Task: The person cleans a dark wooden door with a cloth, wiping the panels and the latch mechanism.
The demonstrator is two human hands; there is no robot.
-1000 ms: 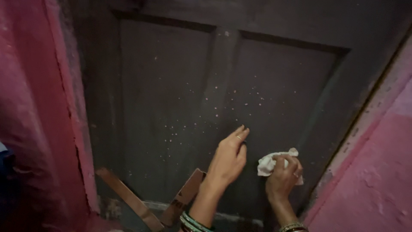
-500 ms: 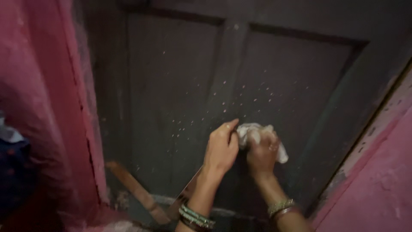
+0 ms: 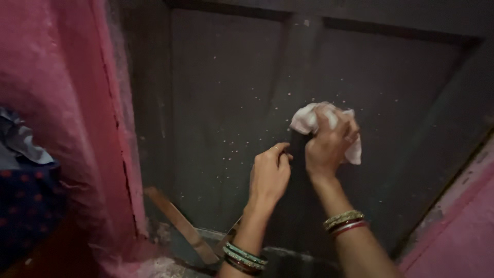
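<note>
A pink wall (image 3: 56, 103) is seen at the left. The left hand (image 3: 269, 175) is loosely curled, holding nothing, against the dark speckled door (image 3: 221, 103). Just beside it, a white cloth (image 3: 314, 121) is gripped by the right hand (image 3: 325, 146) and pressed to the door.

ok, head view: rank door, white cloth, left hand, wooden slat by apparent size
1. door
2. wooden slat, long but thin
3. white cloth and left hand: look alike; the right hand hides part of the cloth, so unranked.
</note>
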